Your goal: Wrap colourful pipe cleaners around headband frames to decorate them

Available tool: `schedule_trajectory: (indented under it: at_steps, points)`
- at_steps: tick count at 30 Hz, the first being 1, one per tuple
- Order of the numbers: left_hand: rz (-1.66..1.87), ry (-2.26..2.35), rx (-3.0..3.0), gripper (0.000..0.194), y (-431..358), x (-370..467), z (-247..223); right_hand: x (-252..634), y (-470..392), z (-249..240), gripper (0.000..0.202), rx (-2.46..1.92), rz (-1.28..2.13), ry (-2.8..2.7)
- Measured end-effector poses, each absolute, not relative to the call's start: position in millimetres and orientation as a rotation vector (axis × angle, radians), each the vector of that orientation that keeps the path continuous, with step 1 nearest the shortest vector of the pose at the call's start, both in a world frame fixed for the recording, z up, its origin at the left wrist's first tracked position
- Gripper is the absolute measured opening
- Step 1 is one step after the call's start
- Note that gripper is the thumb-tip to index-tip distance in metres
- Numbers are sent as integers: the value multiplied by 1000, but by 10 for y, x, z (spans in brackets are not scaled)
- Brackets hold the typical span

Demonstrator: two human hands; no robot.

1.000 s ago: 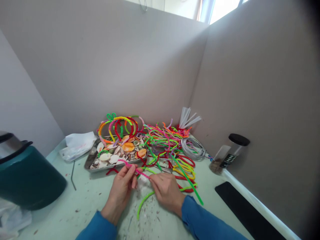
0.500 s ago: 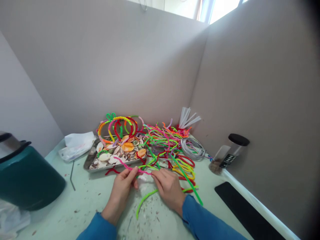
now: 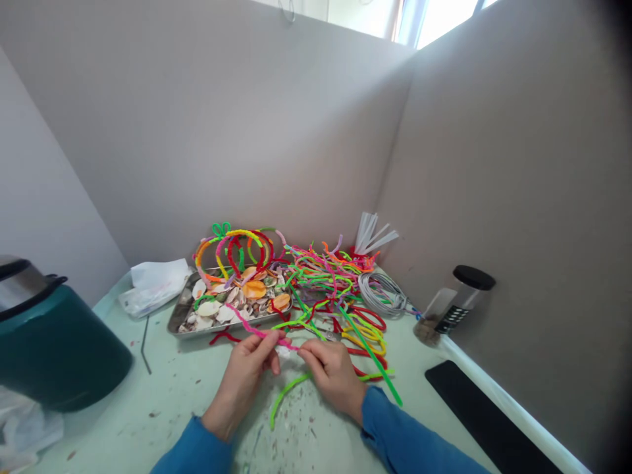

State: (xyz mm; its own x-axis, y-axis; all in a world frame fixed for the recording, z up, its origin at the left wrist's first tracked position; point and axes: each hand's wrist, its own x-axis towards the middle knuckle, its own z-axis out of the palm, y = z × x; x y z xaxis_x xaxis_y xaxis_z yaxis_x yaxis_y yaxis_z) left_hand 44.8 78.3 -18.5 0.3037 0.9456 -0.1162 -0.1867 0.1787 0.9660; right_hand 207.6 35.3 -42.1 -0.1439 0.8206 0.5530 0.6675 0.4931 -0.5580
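A twisted pink pipe cleaner stretches between my two hands above the table. My left hand pinches it near the middle between thumb and fingers. At its right end, the fingertips of my right hand are closed on it. Just below lies a curved light green pipe cleaner, partly under my right hand. A straight green pipe cleaner and yellow and red ones lie beyond my right wrist. Behind my hands, a metal tray holds seashells, with looped pipe-cleaner headbands resting on it.
A heap of colourful pipe cleaners sits right of the tray, beside a coil of grey wire. A lidded clear jar and a black strip lie right. A teal tumbler stands left, near a thin metal rod.
My left hand has shifted slightly right along with the view, and the pink pipe cleaner slopes a little more. Both hands keep their hold.
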Motion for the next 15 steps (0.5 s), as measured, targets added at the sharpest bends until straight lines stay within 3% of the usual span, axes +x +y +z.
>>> schedule_trajectory:
  at_steps: [5,15]
  points:
    - [941,1047,1256,35,785,461,-233,2075,350,-428,12,-1232,158,-1862]
    - [1000,982,1079,36,835,412,-283,2106,384,-438,19,-1278,107,-1850]
